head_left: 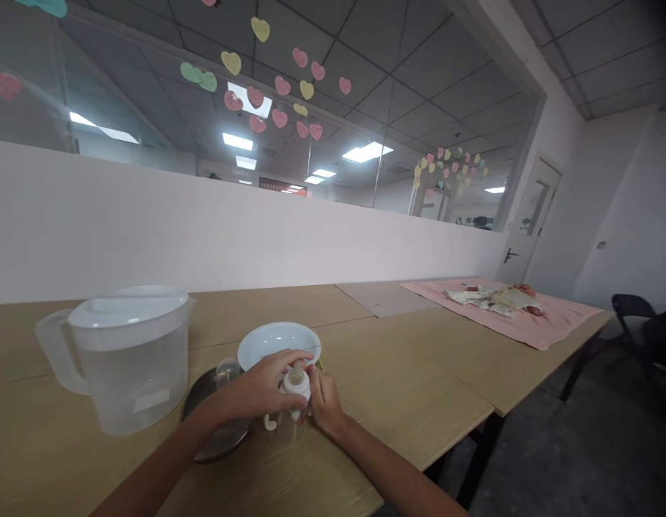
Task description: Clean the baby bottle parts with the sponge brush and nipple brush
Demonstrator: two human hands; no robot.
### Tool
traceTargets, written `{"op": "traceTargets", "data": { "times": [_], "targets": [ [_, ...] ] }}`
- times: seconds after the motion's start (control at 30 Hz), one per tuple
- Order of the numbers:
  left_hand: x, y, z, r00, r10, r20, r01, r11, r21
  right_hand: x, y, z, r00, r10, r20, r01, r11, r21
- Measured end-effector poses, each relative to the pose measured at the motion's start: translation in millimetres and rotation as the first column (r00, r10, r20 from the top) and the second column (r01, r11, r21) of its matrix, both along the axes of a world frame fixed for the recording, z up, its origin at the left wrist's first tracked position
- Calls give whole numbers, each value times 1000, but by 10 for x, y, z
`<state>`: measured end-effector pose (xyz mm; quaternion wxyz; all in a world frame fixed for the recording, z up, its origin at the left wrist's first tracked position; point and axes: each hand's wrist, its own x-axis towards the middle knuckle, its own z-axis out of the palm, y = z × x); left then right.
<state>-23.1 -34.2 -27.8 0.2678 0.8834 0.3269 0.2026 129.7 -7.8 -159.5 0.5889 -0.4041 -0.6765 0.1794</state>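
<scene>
1. Soft, greyish light is filling the room, leaving the wall [203, 230] looking muted.
2. Ceiling lights [368, 152] are glaring bright white in the glass [333, 176].
3. Small highlights are gleaming on the white bowl [279, 336].
4. Deep shadow is darkening the floor [559, 445] at lower right.
5. The wide lens is stretching a pink paper heart [3, 85] at the left edge.
6. The clear bottle [296, 388] is blending into the tabletop [386, 380], its fine detail blurring.

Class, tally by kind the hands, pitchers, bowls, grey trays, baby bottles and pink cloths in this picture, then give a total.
Hands (left hand, right hand): 2
Pitcher: 1
Bowl: 1
Grey tray: 1
Baby bottle: 1
Pink cloth: 1
Total: 7
</scene>
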Motion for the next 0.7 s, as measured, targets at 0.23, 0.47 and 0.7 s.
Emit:
{"op": "traceTargets", "data": {
  "times": [0.23,0.47,0.7],
  "targets": [
    [31,-9,19,991,108,-74,-104,993,56,-9,52,-28,999,-38,28,38,999,1],
    [-62,113,-2,999,-54,-4,54,992,-114,-18,23,41,997,-1,82,-2,999,39],
    [-232,215,90,993,-115,-19,110,979,-170,-15,51,-25,987,-94,130,83,993,85]
  ]
}}
